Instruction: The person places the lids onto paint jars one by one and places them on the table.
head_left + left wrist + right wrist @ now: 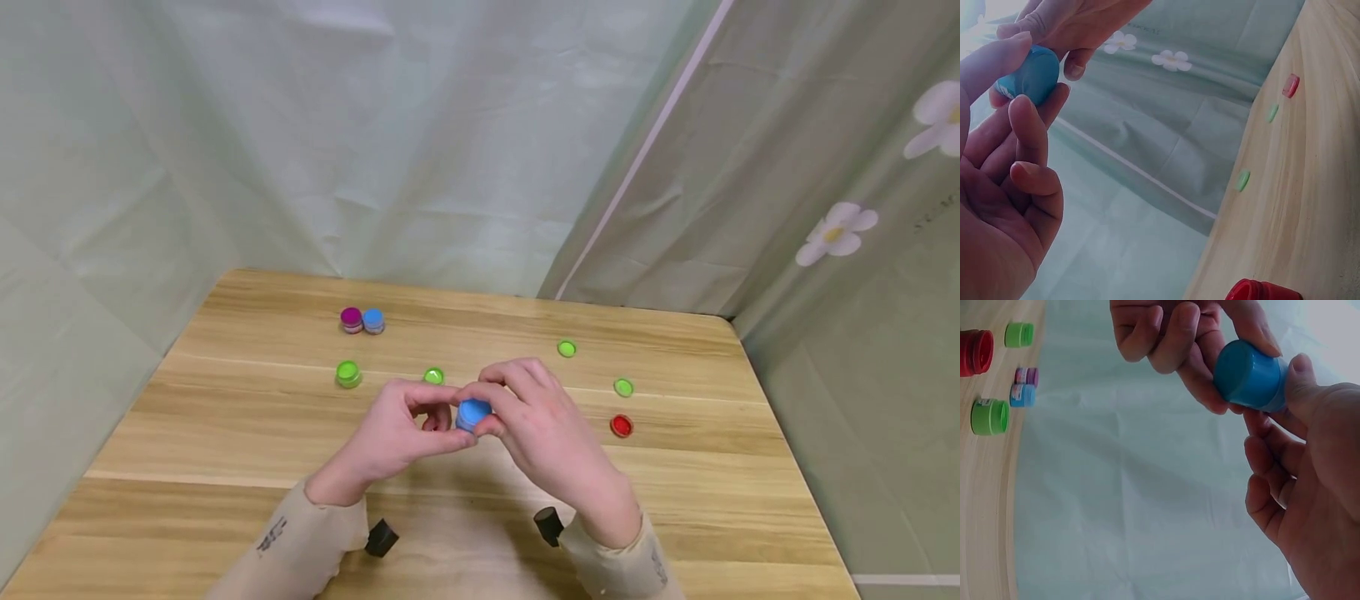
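A small blue jar is held up above the table between both hands. My left hand grips it from the left, thumb near and index finger far, the other fingers curled loosely below. From the right, my right hand pinches the same jar between thumb and fingers at its upper rim. In the right wrist view the blue jar lies tilted between the two sets of fingertips. A red jar stands on the table, mostly hidden behind the left hand in the head view.
Two green jars stand left of and behind the hands. Farther back, a purple-topped jar and a blue-topped jar stand side by side. To the right lie two green lids and a red lid. Curtains surround the wooden table.
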A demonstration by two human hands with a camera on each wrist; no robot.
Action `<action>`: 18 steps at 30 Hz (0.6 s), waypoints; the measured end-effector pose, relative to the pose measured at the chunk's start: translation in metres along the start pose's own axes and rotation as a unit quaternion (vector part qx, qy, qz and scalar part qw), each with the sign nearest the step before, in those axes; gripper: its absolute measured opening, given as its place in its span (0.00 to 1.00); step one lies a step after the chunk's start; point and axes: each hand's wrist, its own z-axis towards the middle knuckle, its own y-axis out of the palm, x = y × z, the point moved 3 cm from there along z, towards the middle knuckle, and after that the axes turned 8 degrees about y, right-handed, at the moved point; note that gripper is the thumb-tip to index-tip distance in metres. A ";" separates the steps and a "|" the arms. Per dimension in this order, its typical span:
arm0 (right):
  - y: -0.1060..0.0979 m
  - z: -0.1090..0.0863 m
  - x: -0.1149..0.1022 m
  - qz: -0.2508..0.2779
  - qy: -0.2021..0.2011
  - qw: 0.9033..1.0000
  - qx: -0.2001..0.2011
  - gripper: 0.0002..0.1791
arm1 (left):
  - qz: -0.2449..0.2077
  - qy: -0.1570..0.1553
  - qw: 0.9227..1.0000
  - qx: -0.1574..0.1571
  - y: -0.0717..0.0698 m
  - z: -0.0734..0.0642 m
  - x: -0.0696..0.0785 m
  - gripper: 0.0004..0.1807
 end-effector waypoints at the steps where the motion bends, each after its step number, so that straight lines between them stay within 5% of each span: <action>1: 0.000 0.000 0.000 -0.002 0.001 1.000 0.002 0.29 | 0.002 0.003 1.000 0.001 0.000 0.000 0.000 0.17; 18: -0.001 0.001 -0.001 0.028 0.033 0.999 0.022 0.30 | 0.033 -0.022 0.999 -0.013 -0.002 -0.001 0.002 0.21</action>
